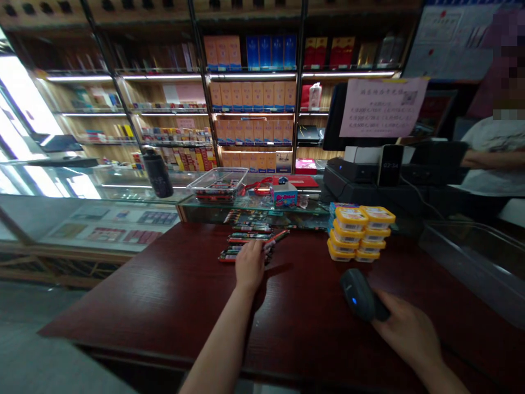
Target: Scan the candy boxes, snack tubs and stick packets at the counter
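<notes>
Desk (164, 298): glossy reddish-brown surface.
Yellow tubs (349, 236): stacked on the desk, beyond the scanner.
Right hand (410, 328): wrapped around the barcode scanner (356, 294).
Left hand (249, 265): pinching one slim packet (278, 239), tilted.
Other slim packets (230, 252): in rows beside the left hand.

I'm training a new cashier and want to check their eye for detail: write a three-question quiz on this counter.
1. Which hand holds the scanner?
2. True or false: the yellow tubs are stacked.
3. What does the left hand hold: A) a bottle, B) a phone, C) a slim stick?

Key: 1. The right hand. 2. True. 3. C.
</notes>
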The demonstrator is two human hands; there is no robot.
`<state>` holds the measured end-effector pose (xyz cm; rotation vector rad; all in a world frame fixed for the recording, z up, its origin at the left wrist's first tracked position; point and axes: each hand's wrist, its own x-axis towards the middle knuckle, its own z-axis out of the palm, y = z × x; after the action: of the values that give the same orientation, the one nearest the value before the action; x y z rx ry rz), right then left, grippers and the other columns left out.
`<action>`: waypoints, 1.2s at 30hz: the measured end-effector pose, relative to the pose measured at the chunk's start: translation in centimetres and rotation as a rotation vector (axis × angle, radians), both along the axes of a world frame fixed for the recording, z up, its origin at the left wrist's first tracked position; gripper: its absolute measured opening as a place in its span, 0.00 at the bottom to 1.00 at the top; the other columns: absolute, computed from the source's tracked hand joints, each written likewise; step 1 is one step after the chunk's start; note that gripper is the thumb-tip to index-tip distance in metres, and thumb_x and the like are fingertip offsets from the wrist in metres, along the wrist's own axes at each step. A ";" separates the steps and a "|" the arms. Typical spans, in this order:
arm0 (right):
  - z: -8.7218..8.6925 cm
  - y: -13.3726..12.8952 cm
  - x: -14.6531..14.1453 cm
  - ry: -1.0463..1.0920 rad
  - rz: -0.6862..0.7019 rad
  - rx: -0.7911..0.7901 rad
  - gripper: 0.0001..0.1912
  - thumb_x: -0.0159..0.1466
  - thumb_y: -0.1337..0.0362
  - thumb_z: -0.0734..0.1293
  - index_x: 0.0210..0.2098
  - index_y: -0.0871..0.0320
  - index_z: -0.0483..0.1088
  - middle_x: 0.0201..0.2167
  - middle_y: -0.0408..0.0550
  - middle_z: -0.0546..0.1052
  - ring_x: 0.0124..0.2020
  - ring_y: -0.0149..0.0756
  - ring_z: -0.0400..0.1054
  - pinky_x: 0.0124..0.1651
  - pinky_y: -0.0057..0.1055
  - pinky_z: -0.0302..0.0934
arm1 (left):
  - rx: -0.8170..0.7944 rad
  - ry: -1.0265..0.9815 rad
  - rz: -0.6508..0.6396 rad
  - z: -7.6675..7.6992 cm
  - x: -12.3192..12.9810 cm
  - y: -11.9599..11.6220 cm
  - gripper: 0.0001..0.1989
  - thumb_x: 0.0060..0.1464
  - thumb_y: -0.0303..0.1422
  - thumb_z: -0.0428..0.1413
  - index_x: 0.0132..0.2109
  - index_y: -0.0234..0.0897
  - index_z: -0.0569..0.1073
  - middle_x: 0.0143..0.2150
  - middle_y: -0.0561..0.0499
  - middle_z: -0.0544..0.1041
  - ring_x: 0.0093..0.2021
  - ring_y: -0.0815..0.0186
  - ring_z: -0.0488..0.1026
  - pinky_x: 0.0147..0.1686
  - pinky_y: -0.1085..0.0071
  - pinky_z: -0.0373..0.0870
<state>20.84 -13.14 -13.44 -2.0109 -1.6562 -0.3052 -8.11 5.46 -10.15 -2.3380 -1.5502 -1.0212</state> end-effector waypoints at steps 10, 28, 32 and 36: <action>4.5 1.3 -4.9 0.748 0.230 -0.079 0.16 0.49 0.55 0.68 0.35 0.56 0.74 0.33 0.48 0.80 0.35 0.43 0.74 0.38 0.33 0.65 | -0.096 -0.120 -0.274 -2.5 2.4 0.4 0.12 0.56 0.26 0.51 0.47 0.38 0.68 0.44 0.48 0.72 0.46 0.62 0.69 0.49 0.64 0.67; 6.1 1.4 -6.4 0.683 0.343 -0.176 0.16 0.52 0.61 0.68 0.40 0.58 0.73 0.38 0.49 0.79 0.40 0.42 0.73 0.42 0.34 0.64 | -0.137 -0.085 -0.237 -2.0 2.7 0.1 0.10 0.56 0.26 0.51 0.45 0.37 0.69 0.42 0.47 0.71 0.45 0.62 0.68 0.48 0.64 0.66; 4.8 1.6 -4.3 0.176 0.124 -0.195 0.14 0.54 0.66 0.64 0.40 0.55 0.72 0.34 0.47 0.79 0.33 0.43 0.73 0.35 0.35 0.61 | -0.171 -0.056 -0.259 -1.5 2.7 -0.4 0.09 0.57 0.27 0.49 0.45 0.39 0.69 0.42 0.48 0.70 0.45 0.63 0.68 0.47 0.66 0.66; 1.6 2.0 -1.5 -0.017 0.111 -0.103 0.16 0.56 0.68 0.61 0.43 0.56 0.70 0.38 0.47 0.79 0.38 0.42 0.73 0.38 0.35 0.61 | -0.219 0.060 -0.271 -1.0 2.9 -1.0 0.10 0.59 0.29 0.47 0.45 0.39 0.70 0.43 0.48 0.69 0.44 0.64 0.68 0.46 0.68 0.65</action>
<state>19.33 -11.16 -11.86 -1.9849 -1.8201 -0.2023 -5.20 4.44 -11.18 -2.7609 -1.4151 -0.8588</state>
